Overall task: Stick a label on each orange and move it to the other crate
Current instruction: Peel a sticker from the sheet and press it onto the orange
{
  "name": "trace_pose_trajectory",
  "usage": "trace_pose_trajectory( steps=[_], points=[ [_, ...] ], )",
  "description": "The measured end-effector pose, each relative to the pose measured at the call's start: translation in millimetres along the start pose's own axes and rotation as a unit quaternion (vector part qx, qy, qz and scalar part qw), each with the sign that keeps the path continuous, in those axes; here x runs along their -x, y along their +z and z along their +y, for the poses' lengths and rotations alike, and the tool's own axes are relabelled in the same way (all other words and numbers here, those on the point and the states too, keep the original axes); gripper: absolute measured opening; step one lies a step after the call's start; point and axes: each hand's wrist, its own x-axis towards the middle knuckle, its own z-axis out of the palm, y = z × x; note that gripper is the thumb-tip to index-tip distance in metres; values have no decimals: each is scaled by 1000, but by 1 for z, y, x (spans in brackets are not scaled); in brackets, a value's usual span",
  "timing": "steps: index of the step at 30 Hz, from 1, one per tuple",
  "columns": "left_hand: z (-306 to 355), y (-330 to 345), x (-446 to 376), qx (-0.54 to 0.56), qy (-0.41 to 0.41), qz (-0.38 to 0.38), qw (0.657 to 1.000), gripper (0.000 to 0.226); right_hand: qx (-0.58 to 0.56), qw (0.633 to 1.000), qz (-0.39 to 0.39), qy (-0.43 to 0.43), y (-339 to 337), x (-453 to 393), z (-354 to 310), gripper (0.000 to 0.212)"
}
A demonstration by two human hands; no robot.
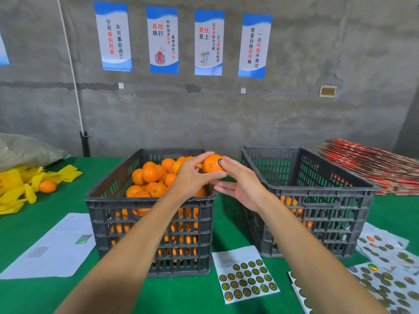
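Note:
My left hand [192, 175] grips an orange [210, 164] above the right rim of the left black crate [149, 209], which is heaped with several oranges [154, 177]. A round dark label [220, 162] sits on the held orange. My right hand [240, 184] has its fingers straight, and one fingertip presses on the label. The right black crate [317, 200] stands beside it, with a few oranges visible low through its slots. A label sheet [246, 275] lies on the green table in front, between the crates.
More label sheets [390, 268] spread at the right front. White papers [54, 245] lie at the left front. Yellow foam sleeves and a loose orange [47, 186] sit at the far left. Flat red cartons [371, 168] are stacked at the back right.

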Motion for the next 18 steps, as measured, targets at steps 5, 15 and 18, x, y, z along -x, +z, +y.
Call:
trace_pose_trajectory(
  steps=[5, 15, 18],
  points=[
    [0, 0, 2, -15, 11, -18, 1000, 75, 9, 1000, 15, -3, 0, -3, -1, 44],
    [-43, -41, -32, -258, -93, 21, 961, 43, 497, 791, 332, -127, -87, 3, -27, 48],
    [-74, -87, -42, -453, -220, -50, 863, 51, 571, 735, 358, -69, -129, 19, -28, 45]
  ],
)
